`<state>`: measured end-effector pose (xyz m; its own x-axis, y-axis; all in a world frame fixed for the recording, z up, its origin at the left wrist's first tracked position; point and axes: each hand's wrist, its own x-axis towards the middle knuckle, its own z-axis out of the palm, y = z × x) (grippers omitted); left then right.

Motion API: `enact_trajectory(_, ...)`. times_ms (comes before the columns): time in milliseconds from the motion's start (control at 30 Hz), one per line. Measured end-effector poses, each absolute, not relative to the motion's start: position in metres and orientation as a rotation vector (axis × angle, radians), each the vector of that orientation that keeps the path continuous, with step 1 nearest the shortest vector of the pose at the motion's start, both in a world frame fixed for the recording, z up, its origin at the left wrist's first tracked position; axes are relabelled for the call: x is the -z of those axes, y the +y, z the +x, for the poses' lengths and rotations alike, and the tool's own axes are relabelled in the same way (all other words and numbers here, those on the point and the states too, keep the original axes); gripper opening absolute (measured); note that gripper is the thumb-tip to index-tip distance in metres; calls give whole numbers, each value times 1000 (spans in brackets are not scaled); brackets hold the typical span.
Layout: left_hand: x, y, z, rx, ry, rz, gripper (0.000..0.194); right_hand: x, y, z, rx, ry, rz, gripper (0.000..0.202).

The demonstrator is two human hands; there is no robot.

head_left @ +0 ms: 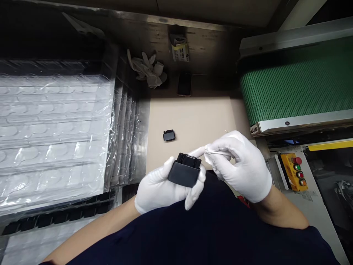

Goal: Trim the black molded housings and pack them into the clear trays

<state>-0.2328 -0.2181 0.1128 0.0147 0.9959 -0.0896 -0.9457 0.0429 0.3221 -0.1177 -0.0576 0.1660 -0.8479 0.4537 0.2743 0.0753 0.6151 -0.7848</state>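
My left hand [171, 189], in a white glove, is closed around a black plastic part [184, 173] with a smooth flat face and clip-like tabs along its top edge. Just right of it, my right hand [234, 165], also gloved in white, has thumb and fingers pinched together near the tip of a left finger. A thin pointed end shows behind the right hand's knuckles; what the fingers pinch is hidden, white against the white glove. A second, similar black plastic part [169, 135] lies on the beige work mat [198, 114] beyond my left hand.
Clear plastic trays [55, 129] are stacked at left, with black parts under them. At the back lie crumpled white gloves [150, 70], a phone [184, 84] and a small packet [179, 49]. A green conveyor belt [298, 81] and yellow button box [294, 172] stand at right.
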Motion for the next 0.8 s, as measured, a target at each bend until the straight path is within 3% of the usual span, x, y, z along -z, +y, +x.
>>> enact_trajectory(200, -112, -221, -234, -1477, 385, 240, 65, -176, -57, -128, -1269, -2719, -181, 26)
enact_trajectory(333, -113, -220, -233, -1504, 480, 244, 57, -169, -50, -135, -1219, -2842, -129, 25)
enact_trajectory(433, -115, -223, -235, -1548, 814, 296, 55, -156, -43, -131, -1136, -2561, -360, 12)
enact_trajectory(567, -118, -231, -239, -1542, 1523, 471, 87, -140, -31, -125, -1396, -2344, -636, 8)
enact_trajectory(633, -119, -236, -240, -1580, 1773, 637, 93, -132, -23, -129, -1458, -2389, -687, 10)
enact_trajectory(800, -118, -243, -241, -1642, 2050, 990, 95, -104, 5, -166, -1095, -2810, -866, 14)
